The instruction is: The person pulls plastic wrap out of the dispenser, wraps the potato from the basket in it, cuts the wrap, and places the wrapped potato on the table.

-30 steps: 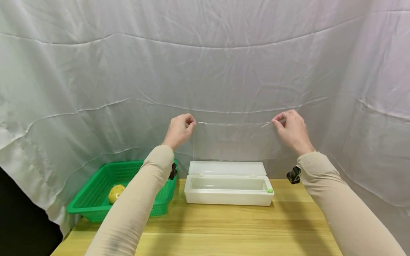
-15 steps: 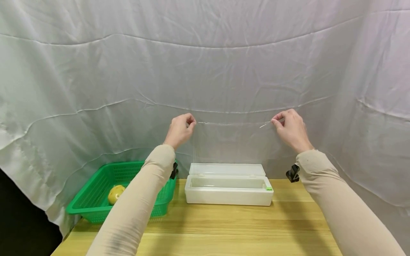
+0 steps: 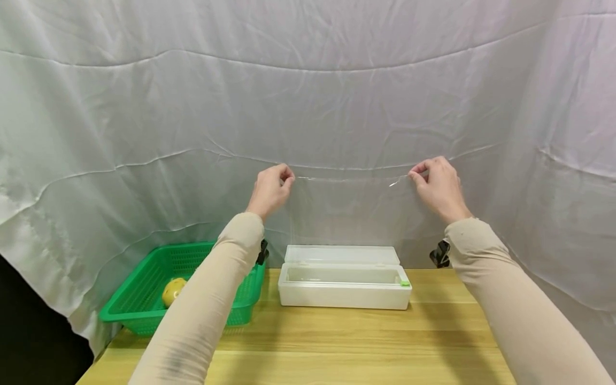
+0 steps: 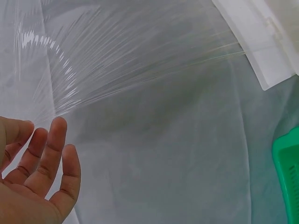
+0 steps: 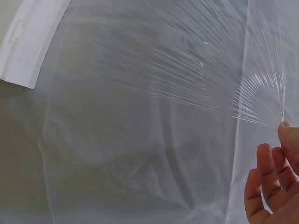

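A sheet of clear plastic wrap (image 3: 344,206) is stretched between both hands, its top edge a thin shiny line in the head view. My left hand (image 3: 270,190) pinches one upper corner between thumb and index finger; the other fingers fan out loosely in the left wrist view. The opposite corner is pinched by my right hand (image 3: 437,187), where creases in the wrap (image 5: 247,100) radiate from the fingertips. Below the hands stands a long white wrap dispenser box (image 3: 344,295), lid (image 3: 341,254) raised at the back. The sheet runs down to the box in the left wrist view.
At the left, a green plastic basket (image 3: 122,310) holds a round yellow fruit (image 3: 173,291), partly covered by the left sleeve. A small bright green piece (image 3: 405,283) sits at the box's right end. Grey-white curtain (image 3: 337,117) hangs behind the wooden table (image 3: 346,342).
Both hands have risen slightly, lifting the top edge of the plastic wrap with them. Beneath them, the box, its open lid and the basket stay essentially where they were.
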Available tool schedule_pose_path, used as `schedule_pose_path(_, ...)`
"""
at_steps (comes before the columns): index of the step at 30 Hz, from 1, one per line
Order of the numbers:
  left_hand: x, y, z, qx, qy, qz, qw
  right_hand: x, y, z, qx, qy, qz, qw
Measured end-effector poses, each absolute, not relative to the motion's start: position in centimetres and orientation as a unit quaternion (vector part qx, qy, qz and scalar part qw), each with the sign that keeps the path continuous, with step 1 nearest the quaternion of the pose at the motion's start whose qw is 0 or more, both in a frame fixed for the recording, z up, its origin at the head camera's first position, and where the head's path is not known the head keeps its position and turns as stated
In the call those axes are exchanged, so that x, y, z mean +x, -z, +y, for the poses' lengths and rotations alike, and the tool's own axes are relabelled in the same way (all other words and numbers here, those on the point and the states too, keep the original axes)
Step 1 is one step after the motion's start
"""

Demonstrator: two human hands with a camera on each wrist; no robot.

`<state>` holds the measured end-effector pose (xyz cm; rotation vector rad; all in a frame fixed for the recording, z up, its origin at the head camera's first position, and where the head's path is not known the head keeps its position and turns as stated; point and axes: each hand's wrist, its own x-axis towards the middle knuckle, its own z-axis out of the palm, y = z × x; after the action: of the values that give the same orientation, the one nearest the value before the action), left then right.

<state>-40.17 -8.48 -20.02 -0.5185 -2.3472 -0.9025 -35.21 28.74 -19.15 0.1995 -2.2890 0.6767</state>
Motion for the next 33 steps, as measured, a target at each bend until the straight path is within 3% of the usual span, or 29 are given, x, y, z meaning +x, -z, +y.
schedule_pose_path(33,-39.5,16.8,-8.0,-0.202,0.332,-0.865,0.318,-34.5,16.5,29.0,0.075,-0.27,-0.871,0.404)
